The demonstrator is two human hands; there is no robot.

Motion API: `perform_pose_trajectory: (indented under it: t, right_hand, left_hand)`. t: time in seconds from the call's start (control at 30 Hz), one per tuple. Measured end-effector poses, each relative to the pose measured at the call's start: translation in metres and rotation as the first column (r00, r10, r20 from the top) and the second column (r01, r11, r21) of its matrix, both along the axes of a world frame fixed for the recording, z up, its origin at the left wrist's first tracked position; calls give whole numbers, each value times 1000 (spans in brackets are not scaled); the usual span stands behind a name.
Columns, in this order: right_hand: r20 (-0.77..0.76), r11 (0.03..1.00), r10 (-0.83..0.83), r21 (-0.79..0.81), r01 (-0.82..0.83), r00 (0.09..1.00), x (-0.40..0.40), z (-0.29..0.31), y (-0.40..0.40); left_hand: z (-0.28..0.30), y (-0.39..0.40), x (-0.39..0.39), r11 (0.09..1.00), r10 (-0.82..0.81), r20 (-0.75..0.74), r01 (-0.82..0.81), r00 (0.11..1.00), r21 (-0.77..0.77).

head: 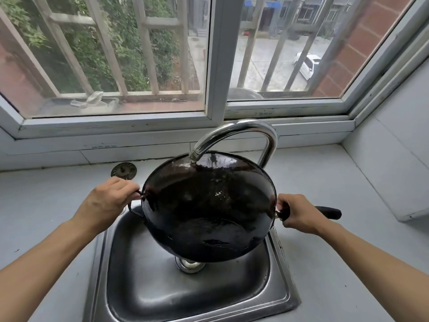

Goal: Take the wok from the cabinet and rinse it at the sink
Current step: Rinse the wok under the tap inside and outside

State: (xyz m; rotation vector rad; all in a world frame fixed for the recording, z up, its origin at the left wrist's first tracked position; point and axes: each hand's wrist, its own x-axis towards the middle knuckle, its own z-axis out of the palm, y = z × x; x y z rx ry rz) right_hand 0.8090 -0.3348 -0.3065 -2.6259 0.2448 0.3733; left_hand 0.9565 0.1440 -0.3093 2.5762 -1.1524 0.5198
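A black wok hangs over the steel sink, tilted toward me so its wet, shiny inside shows. My left hand grips the small loop handle on its left rim. My right hand is closed around the base of the long black handle on the right. The curved chrome faucet arches over the wok's far rim, its spout just above the inside. I cannot tell whether water runs. The wok hides part of the sink drain.
A grey counter surrounds the sink. A round metal drain strainer lies on the counter at the back left. A barred window stands directly behind the faucet, and a grey wall closes the right side.
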Motion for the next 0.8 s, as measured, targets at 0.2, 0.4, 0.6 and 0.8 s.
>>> perform_pose_trajectory:
  t: [0.2, 0.4, 0.6, 0.8]
  right_hand:
    - [-11, 1000, 0, 11, 1, 1000, -1, -3, 1]
    - [-15, 997, 62, -40, -62, 998, -9, -9, 13]
    - [2, 987, 118, -113, -117, 993, -25, -12, 29]
    - [39, 959, 206, -207, -193, 978, -45, 0, 40]
  left_hand:
    - [-4, 3, -1, 1000, -11, -11, 11, 1000, 12]
    - [-7, 24, -29, 997, -33, 15, 32, 999, 68]
    - [3, 44, -67, 991, -55, 64, 47, 996, 126]
    - [12, 60, -100, 978, -73, 114, 49, 991, 202]
